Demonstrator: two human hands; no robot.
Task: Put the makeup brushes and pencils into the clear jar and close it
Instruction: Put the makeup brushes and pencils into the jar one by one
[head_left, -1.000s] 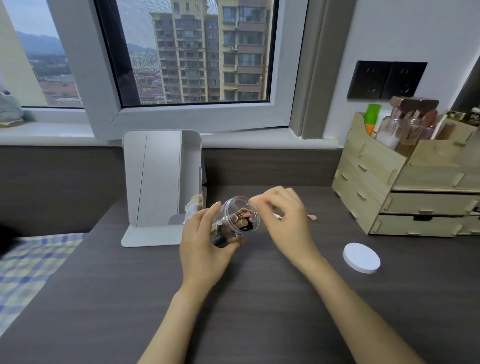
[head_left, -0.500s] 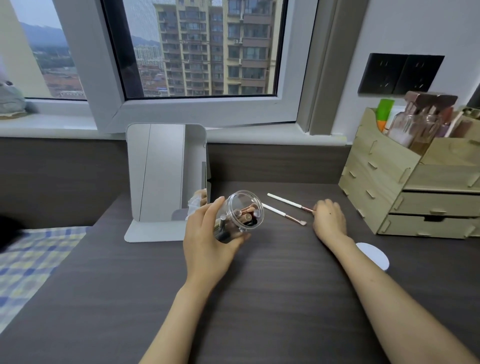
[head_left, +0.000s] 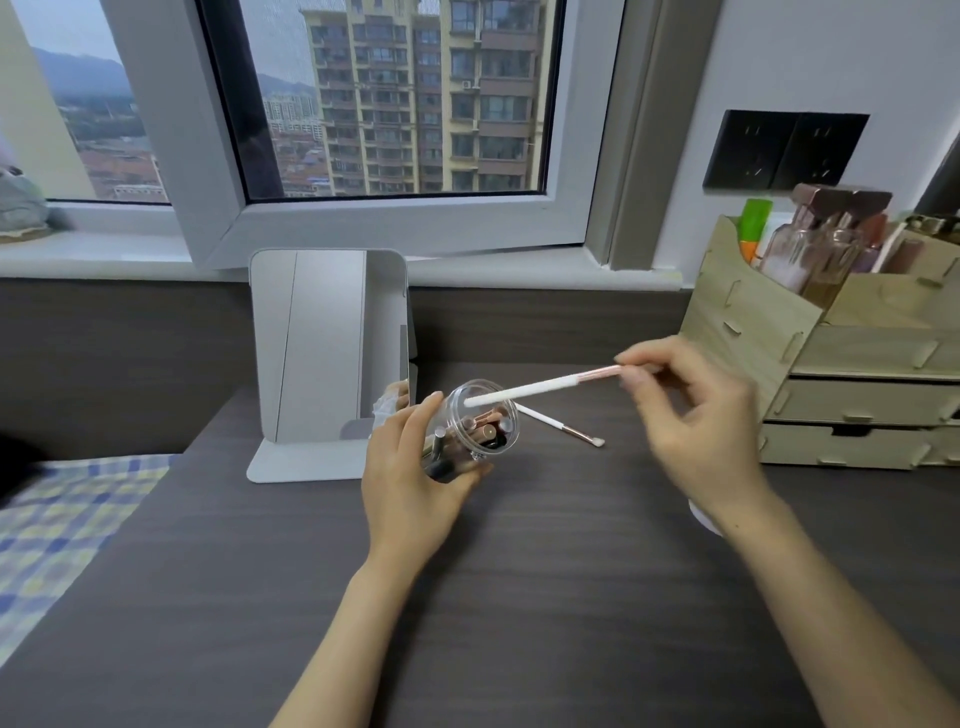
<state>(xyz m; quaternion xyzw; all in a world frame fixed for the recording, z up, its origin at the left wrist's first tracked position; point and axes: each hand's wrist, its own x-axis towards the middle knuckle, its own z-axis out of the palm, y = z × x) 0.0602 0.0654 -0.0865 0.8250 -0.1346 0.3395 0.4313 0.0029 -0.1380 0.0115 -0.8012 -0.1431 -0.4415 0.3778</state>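
My left hand (head_left: 410, 478) grips the clear jar (head_left: 475, 423), tilted with its open mouth facing right and several brushes and pencils inside. My right hand (head_left: 691, 415) pinches a white-handled makeup brush (head_left: 540, 387) by its rose-gold end; the handle tip sits at the jar's mouth. A second white brush (head_left: 561, 427) lies on the dark desk just right of the jar. The white lid (head_left: 701, 517) lies on the desk, mostly hidden behind my right wrist.
A folding mirror (head_left: 327, 358) stands behind the jar. A wooden drawer organiser (head_left: 831, 374) holding bottles fills the right side. A window sill runs along the back, and a checked bedspread (head_left: 57, 525) lies at the left of the desk (head_left: 519, 597).
My right hand picked one brush off the desk near the organiser and carried it left to the jar's mouth. One brush remains lying there. The left hand kept the jar tilted.
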